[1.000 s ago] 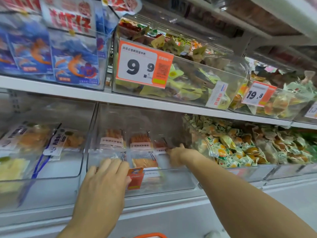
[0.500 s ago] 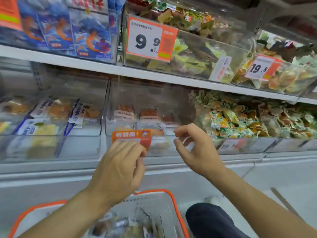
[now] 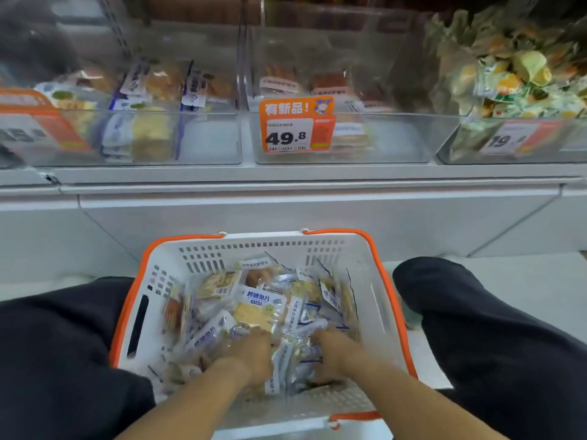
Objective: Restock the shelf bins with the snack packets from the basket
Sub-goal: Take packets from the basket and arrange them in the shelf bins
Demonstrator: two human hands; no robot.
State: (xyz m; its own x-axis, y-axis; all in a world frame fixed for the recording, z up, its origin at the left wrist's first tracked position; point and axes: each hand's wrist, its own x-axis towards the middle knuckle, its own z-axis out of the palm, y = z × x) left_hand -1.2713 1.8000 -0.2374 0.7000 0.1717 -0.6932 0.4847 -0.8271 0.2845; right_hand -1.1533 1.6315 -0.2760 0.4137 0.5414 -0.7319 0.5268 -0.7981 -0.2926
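Both forearms came in from the bottom edge, angled toward each other, bare to the elbow. The left hand (image 3: 251, 354) was palm-down, fingers dug forward and out of sight; whether they gripped anything could not be told. The right hand (image 3: 330, 350) sat just beside it, apart by a narrow gap, knuckles up, fingers curled downward and hidden at the tips. Dark-trousered knees spread wide to either side, the left leg (image 3: 57, 360) and the right leg (image 3: 495, 338).
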